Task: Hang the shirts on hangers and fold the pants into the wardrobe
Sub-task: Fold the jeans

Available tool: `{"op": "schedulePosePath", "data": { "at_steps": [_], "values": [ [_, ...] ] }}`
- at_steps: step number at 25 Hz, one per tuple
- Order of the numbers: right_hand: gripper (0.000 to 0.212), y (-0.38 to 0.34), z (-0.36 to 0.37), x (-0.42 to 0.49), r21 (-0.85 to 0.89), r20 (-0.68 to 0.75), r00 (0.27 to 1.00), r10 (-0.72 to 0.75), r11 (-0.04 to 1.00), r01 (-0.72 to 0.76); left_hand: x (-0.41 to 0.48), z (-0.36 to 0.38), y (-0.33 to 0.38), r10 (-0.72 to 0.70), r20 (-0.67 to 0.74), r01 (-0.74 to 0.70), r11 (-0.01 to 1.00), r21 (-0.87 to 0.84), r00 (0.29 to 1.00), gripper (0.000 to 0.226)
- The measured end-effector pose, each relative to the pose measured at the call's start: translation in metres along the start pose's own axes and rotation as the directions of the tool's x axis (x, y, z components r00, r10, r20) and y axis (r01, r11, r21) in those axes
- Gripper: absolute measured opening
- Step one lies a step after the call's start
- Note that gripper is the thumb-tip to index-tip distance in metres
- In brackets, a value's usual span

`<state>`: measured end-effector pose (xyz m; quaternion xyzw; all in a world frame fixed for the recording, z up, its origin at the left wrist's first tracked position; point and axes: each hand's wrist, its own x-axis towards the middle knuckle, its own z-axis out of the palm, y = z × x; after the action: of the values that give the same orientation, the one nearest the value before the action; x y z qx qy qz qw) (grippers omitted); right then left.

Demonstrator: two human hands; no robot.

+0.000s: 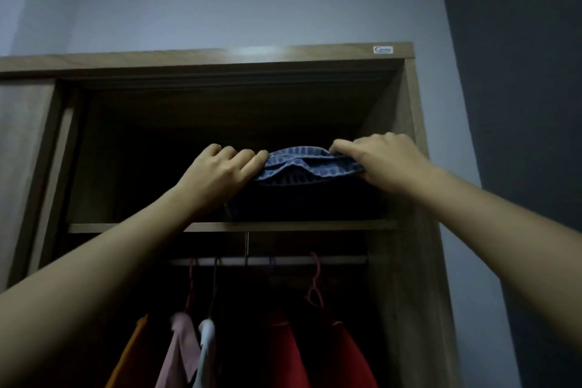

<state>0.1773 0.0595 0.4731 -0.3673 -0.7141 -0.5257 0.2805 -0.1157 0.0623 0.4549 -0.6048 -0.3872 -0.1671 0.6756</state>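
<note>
In top compartment of brown wooden wardrobe (413, 198): folded blue checked pants (310, 164), gripped between left hand (217, 174) and right hand (385, 162); under shelf board (126, 227), metal rail (341, 260)

A "Costa" label (383, 49) marks the wardrobe (409, 167) top.

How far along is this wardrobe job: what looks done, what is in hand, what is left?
Done: shirts hang on the rail. In hand: the left hand and right hand grip folded pants over a dark pile on the top shelf. Left: release the pants there; any more clothes waiting are out of view.
</note>
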Motion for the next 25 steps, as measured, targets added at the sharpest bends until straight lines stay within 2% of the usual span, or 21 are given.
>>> {"op": "schedulePosePath", "data": {
  "at_steps": [3, 5, 8, 10, 12, 14, 15, 18, 20, 22, 25],
  "values": [
    [0.037, -0.003, 0.007, -0.016, -0.01, -0.027, 0.999, 0.029, 1.0, -0.029, 0.004, 0.021, 0.016, 0.042, -0.005, -0.042, 0.998, 0.04, 0.999, 0.061],
    [0.033, -0.012, 0.016, -0.031, 0.028, -0.057, 0.998, 0.034, 0.999, -0.033, 0.002, 0.032, 0.025, 0.133, -0.017, -0.133, 0.99, 0.043, 0.991, 0.065],
    [0.031, -0.025, 0.028, -0.043, 0.013, 0.049, 0.996, 0.077, 0.997, -0.078, -0.005, 0.041, 0.026, 0.25, 0.027, -0.25, 0.968, 0.009, 0.968, 0.09],
    [0.032, -0.03, 0.032, -0.035, -0.022, 0.152, 0.971, 0.187, 0.982, -0.186, 0.0, 0.043, 0.027, 0.187, 0.102, -0.184, 0.982, -0.042, 0.977, 0.103],
    [0.034, -0.031, 0.036, -0.02, -0.021, 0.257, 0.936, 0.24, 0.97, -0.243, 0.011, 0.046, 0.031, 0.07, 0.269, -0.031, 0.989, -0.146, 0.961, 0.093],
    [0.04, -0.027, 0.049, -0.012, 0.02, 0.397, 0.898, 0.189, 0.977, -0.214, 0.013, 0.05, 0.034, 0.007, 0.515, 0.17, 0.94, -0.296, 0.857, 0.076],
    [0.045, -0.022, 0.055, -0.012, 0.045, 0.476, 0.868, 0.144, 0.981, -0.187, 0.013, 0.051, 0.032, 0.012, 0.574, 0.243, 0.898, -0.366, 0.819, 0.071],
    [0.066, -0.009, 0.058, -0.016, 0.088, 0.626, 0.779, 0.05, 0.987, -0.134, 0.004, 0.046, 0.023, 0.017, 0.567, 0.327, 0.802, -0.5, 0.823, 0.064],
    [0.082, -0.01, 0.052, -0.021, 0.101, 0.685, 0.728, 0.036, 0.984, -0.144, -0.006, 0.038, 0.02, -0.035, 0.527, 0.364, 0.761, -0.538, 0.849, 0.065],
    [0.095, -0.027, 0.043, -0.03, 0.207, 0.654, 0.757, -0.003, 0.963, -0.175, -0.02, 0.022, 0.018, -0.114, 0.481, 0.416, 0.694, -0.588, 0.869, 0.07],
    [0.096, -0.079, 0.049, -0.057, 0.385, 0.354, 0.933, -0.067, 0.92, -0.079, -0.061, -0.003, 0.029, -0.17, 0.408, 0.409, 0.668, -0.621, 0.897, 0.071]
  ]
}}
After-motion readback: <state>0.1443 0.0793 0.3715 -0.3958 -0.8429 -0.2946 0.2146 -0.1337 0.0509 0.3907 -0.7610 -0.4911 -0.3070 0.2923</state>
